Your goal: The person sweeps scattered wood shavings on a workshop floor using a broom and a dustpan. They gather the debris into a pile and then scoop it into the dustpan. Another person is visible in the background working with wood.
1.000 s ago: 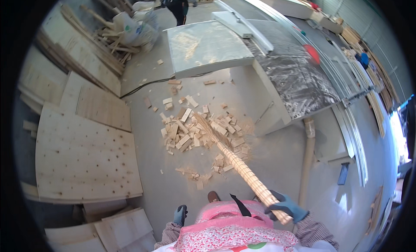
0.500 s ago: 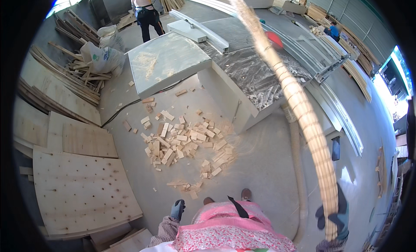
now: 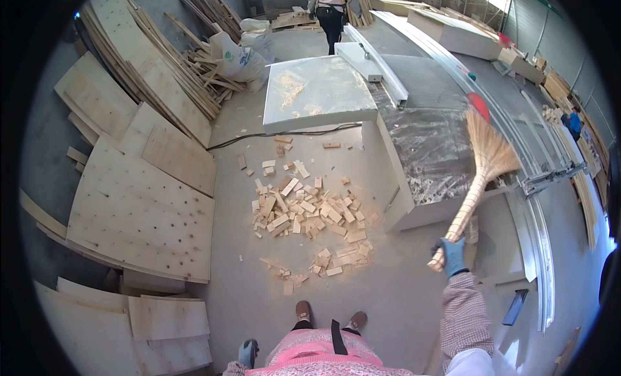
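Note:
In my right hand (image 3: 454,255), wearing a blue-grey glove, is a straw broom (image 3: 471,201) gripped by its bound handle. Its bristle head fans out over the dusty dark top of a machine table (image 3: 427,156), which looks like a sliding table saw; whether the bristles touch is hard to tell. Low at the left of my body hangs my left hand (image 3: 248,353), also gloved, with its fingers curled and nothing visible in them. Sawdust lies on the pale side table (image 3: 320,88). A red rounded part (image 3: 478,107) sits just beyond the bristles.
Offcut wood blocks (image 3: 297,211) lie heaped on the floor before my feet. Plywood sheets (image 3: 139,201) lean at the left. A black cable (image 3: 284,136) crosses the floor. Metal rails (image 3: 540,246) run along the right. Another person (image 3: 331,13) stands beyond the machine.
The broom has swung from upright close by me to outstretched, its bristles now over the machine table. My right arm has reached forward. The view has turned left.

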The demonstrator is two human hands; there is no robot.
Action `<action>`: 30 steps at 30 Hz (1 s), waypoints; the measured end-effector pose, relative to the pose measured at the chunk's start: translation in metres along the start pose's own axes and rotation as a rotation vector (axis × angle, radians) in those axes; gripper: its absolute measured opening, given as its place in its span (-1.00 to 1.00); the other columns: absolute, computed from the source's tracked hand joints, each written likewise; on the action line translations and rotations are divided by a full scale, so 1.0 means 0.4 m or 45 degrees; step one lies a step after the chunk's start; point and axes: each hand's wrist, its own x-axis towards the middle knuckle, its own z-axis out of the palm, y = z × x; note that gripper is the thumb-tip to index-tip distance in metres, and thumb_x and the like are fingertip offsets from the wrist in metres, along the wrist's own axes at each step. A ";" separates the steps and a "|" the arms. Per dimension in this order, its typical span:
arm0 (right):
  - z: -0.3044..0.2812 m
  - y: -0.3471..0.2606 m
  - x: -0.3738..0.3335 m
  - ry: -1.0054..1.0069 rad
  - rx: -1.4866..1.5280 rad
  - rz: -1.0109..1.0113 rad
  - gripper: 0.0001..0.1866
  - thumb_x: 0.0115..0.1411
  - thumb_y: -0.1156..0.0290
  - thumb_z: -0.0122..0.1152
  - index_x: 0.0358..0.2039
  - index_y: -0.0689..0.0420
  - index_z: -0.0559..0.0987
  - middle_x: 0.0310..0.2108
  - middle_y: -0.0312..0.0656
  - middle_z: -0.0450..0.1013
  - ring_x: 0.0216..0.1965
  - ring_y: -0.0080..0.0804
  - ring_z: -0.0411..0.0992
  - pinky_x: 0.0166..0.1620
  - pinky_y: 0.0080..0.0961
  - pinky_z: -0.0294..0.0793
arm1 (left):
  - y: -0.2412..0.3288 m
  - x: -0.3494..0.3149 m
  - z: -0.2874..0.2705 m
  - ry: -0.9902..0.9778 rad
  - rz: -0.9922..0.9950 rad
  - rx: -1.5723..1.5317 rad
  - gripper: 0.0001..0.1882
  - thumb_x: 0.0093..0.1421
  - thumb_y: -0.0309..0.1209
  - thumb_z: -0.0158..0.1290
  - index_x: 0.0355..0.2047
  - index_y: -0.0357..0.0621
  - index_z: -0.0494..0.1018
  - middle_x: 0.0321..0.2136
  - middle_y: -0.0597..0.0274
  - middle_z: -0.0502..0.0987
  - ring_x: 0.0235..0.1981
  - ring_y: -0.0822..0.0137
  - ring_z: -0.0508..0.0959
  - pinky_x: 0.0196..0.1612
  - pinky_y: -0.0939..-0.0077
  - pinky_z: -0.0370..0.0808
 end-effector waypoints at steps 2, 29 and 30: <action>0.070 0.054 -0.119 -0.079 -0.099 0.010 -0.14 -0.24 0.70 0.00 0.07 -0.05 -0.14 -0.53 -0.07 0.26 -0.74 -0.35 0.30 -0.72 -0.44 0.39 | -0.135 -0.057 -0.080 0.007 -0.135 -0.055 -0.72 0.05 -0.22 -0.08 -0.33 -0.14 0.38 -0.58 0.30 0.40 -0.59 0.43 0.40 -0.60 0.59 0.33; -0.047 -0.179 -0.373 -0.122 0.078 0.035 -0.87 -0.13 0.43 0.08 -0.61 0.20 0.36 -0.74 -0.23 0.29 -0.76 -0.49 0.27 -0.70 -0.64 0.26 | -0.164 0.124 -0.392 -0.165 -0.209 -0.004 -0.68 0.02 -0.22 -0.10 -0.22 -0.06 0.32 -0.43 0.30 0.42 -0.46 0.37 0.42 -0.49 0.44 0.32; -0.056 -0.143 -0.345 -0.191 -0.019 0.000 -0.86 -0.13 0.42 0.07 -0.63 0.21 0.37 -0.76 -0.21 0.29 -0.76 -0.45 0.29 -0.70 -0.60 0.29 | -0.211 0.136 -0.422 -0.202 -0.223 -0.074 -0.68 0.02 -0.22 -0.10 -0.21 -0.05 0.32 -0.42 0.29 0.42 -0.46 0.35 0.42 -0.49 0.42 0.33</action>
